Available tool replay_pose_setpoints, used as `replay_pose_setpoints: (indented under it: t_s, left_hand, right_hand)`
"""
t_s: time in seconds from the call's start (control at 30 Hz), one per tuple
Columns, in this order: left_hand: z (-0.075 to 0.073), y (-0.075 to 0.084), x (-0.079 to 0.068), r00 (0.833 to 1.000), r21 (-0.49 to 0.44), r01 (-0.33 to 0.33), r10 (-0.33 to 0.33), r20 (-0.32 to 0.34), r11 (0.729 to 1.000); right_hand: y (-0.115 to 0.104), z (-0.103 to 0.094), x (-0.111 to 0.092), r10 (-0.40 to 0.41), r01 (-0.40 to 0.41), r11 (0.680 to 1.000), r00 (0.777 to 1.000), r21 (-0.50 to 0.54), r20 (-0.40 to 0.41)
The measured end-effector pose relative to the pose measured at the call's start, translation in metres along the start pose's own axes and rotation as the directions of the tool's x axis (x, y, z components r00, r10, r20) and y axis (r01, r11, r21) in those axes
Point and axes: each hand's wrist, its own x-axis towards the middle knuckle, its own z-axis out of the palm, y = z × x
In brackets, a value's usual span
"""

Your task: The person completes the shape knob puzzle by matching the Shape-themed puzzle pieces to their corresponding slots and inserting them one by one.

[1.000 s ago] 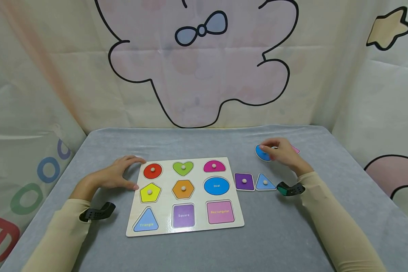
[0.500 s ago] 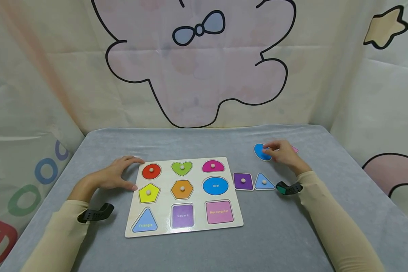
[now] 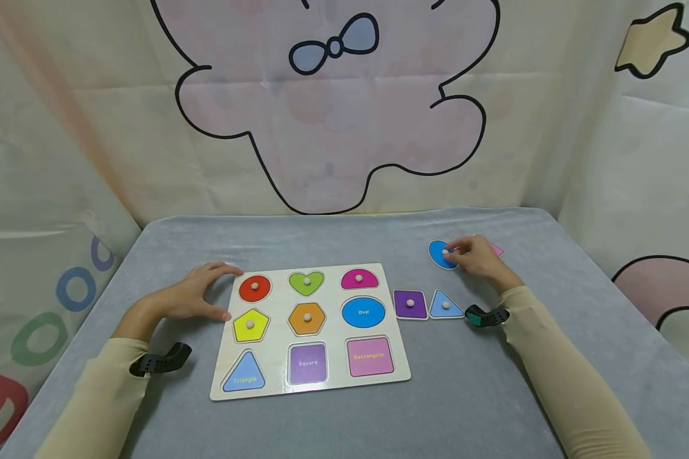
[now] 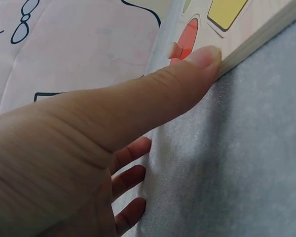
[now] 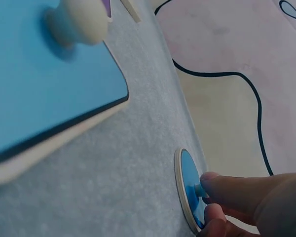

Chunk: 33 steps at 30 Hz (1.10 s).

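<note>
Two hands busy: right hand pinching the knob of the oval; whether lifted or resting, impossible to tell. Left hand with fingers loosely spread, thumb on the edge of the board between both hands. Partly behind the right hand, the rectangle. Nearer than that hand, flat on the bench, the triangle and, just beside it toward the left hand, the square. Nearest the left hand, seated in the board, the circle and pentagon; farther rightward from it, the heart, hexagon and semicircle. Beyond both hands, a printed cloth.
</note>
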Motion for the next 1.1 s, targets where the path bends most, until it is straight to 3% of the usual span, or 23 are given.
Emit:
replay_pose_setpoints:
  t_s: [0.4,0.8,1.1]
  left_hand:
    - [-0.0030,0.0009,-0.0025,0.999,-0.015,-0.041,0.041,-0.012,0.999]
    - [-0.0019,-0.0007,-0.0023,0.999,-0.031,-0.033,0.033,-0.009,0.999]
    - [-0.0019,0.0014,-0.0029,1.000,-0.033,-0.022,0.022,-0.007,0.999]
  right_hand:
    - [-0.0018,0.0013,-0.0019,0.045,-0.045,0.999,0.999,-0.014,-0.012]
    - [-0.0018,0.0021,0.0021,0.069,-0.070,0.997,0.997,-0.040,-0.027]
    - [-0.0034,0.0004,0.0018,0.023,-0.025,0.999,0.998,-0.039,-0.053]
